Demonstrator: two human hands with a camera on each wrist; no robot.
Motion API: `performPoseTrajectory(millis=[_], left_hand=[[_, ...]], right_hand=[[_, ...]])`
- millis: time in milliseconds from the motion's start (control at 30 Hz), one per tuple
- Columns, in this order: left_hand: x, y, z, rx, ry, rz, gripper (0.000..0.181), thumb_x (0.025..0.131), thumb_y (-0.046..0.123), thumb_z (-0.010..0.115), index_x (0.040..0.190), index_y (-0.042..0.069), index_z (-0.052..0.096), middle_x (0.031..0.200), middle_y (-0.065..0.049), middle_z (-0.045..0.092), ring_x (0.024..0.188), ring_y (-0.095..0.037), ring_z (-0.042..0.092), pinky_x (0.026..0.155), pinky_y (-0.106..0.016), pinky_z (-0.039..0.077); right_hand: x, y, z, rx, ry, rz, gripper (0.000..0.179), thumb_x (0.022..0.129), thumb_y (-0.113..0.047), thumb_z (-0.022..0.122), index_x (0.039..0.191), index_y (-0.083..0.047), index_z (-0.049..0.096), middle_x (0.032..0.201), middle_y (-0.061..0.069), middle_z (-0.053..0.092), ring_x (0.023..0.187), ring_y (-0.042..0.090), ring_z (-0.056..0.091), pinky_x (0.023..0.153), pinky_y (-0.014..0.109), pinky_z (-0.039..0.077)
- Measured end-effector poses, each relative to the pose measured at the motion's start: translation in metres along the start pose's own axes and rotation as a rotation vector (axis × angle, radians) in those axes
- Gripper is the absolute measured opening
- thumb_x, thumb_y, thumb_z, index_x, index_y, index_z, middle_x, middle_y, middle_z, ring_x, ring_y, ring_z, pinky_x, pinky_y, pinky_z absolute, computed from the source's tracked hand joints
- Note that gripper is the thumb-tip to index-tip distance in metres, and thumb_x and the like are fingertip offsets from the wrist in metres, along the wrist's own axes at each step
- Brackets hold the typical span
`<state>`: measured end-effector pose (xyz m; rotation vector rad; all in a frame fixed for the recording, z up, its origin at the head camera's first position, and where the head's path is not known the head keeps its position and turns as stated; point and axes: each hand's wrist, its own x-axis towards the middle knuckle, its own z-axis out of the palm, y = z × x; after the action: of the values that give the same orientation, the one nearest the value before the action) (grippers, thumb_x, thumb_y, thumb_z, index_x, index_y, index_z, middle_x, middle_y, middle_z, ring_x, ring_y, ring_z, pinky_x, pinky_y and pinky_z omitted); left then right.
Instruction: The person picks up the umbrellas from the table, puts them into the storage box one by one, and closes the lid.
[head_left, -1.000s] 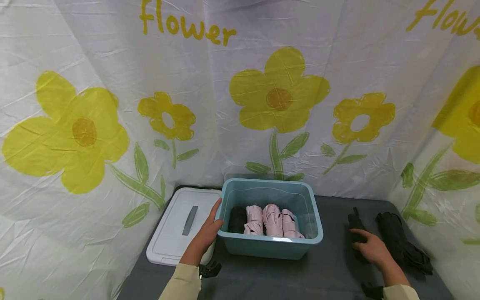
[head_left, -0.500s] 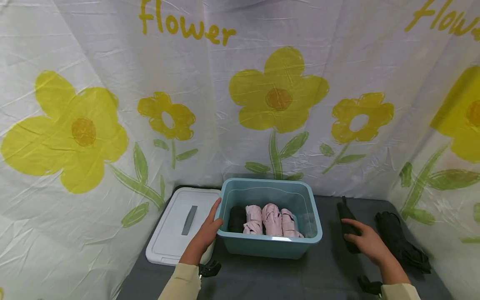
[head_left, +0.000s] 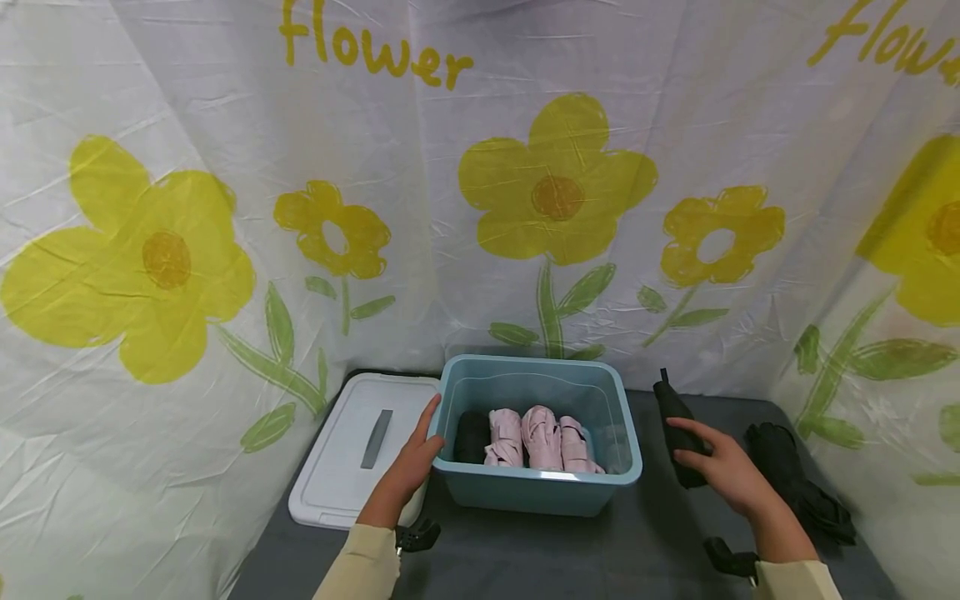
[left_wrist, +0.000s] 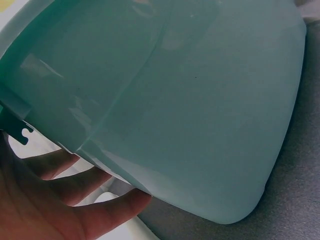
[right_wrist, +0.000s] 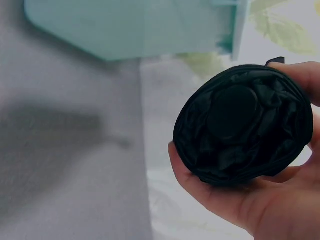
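Observation:
My right hand (head_left: 723,467) grips a black folded umbrella (head_left: 675,425) right of the bin, thumb and fingers round its middle. Its strap end points up and away. In the right wrist view the umbrella's other end (right_wrist: 232,115) faces the camera, round and dark amid gathered cloth, above the grey surface. My left hand (head_left: 408,467) rests with extended fingers (left_wrist: 117,212) against the left side of a blue-green plastic bin (head_left: 536,496). Inside the bin lie a dark roll (head_left: 472,437) and several pink folded bundles (head_left: 542,437) in a row, their lower parts hidden by the front wall.
A white lid (head_left: 337,467) with a grey handle lies left of the bin, partly behind the left arm. Another black folded umbrella (head_left: 798,483) lies at the right on the dark grey tabletop (head_left: 540,554). A flower-printed curtain (head_left: 420,292) hangs behind.
My right hand has lifted the black umbrella and carried it left toward the bin, away from the other umbrella. The left hand stays at the bin's side.

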<state>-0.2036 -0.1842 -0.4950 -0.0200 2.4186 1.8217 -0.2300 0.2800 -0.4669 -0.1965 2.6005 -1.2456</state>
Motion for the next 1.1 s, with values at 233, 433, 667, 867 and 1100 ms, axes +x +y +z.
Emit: performPoseTrajectory(millis=[233, 433, 667, 867, 1100], left_hand=[[0.001, 0.001, -0.002, -0.008, -0.017, -0.009, 0.072, 0.092, 0.008, 0.038, 0.157, 0.027, 0.011, 0.163, -0.012, 0.010, 0.142, -0.044, 0.021, 0.103, -0.070, 0.025], [0.018, -0.026, -0.002, -0.002, -0.016, -0.013, 0.073, 0.094, 0.012, 0.037, 0.156, 0.034, 0.007, 0.164, -0.009, 0.006, 0.143, -0.044, 0.020, 0.103, -0.071, 0.025], [0.022, -0.037, -0.001, 0.004, -0.002, 0.003, 0.073, 0.092, 0.016, 0.038, 0.153, 0.044, 0.009, 0.164, -0.005, 0.009, 0.143, -0.041, 0.023, 0.102, -0.069, 0.028], [0.021, -0.037, 0.000, 0.007, -0.001, 0.003, 0.072, 0.093, 0.017, 0.037, 0.153, 0.046, 0.010, 0.163, -0.005, 0.011, 0.142, -0.041, 0.024, 0.101, -0.071, 0.028], [0.023, -0.039, 0.000, 0.008, 0.000, 0.015, 0.072, 0.093, 0.015, 0.037, 0.154, 0.042, 0.010, 0.163, -0.005, 0.011, 0.142, -0.041, 0.023, 0.101, -0.070, 0.027]], right_hand=[[-0.003, -0.020, -0.003, 0.037, 0.004, -0.061, 0.062, 0.094, -0.030, 0.060, 0.150, -0.014, 0.037, 0.158, 0.027, 0.018, 0.140, 0.056, 0.015, 0.096, 0.067, 0.035], [-0.005, -0.031, -0.003, 0.041, 0.017, -0.115, 0.061, 0.094, -0.029, 0.060, 0.149, -0.015, 0.037, 0.158, 0.025, 0.019, 0.141, 0.053, 0.017, 0.097, 0.067, 0.035], [-0.009, -0.046, -0.001, 0.041, 0.031, -0.158, 0.059, 0.094, -0.030, 0.060, 0.148, -0.017, 0.040, 0.158, 0.022, 0.024, 0.142, 0.049, 0.020, 0.097, 0.066, 0.035], [-0.009, -0.058, 0.003, 0.045, 0.037, -0.182, 0.058, 0.094, -0.029, 0.060, 0.148, -0.018, 0.041, 0.157, 0.020, 0.027, 0.142, 0.047, 0.022, 0.097, 0.065, 0.037], [-0.004, -0.069, 0.008, 0.074, 0.016, -0.223, 0.055, 0.095, -0.027, 0.060, 0.146, -0.017, 0.043, 0.156, 0.020, 0.029, 0.140, 0.045, 0.026, 0.095, 0.059, 0.042]])
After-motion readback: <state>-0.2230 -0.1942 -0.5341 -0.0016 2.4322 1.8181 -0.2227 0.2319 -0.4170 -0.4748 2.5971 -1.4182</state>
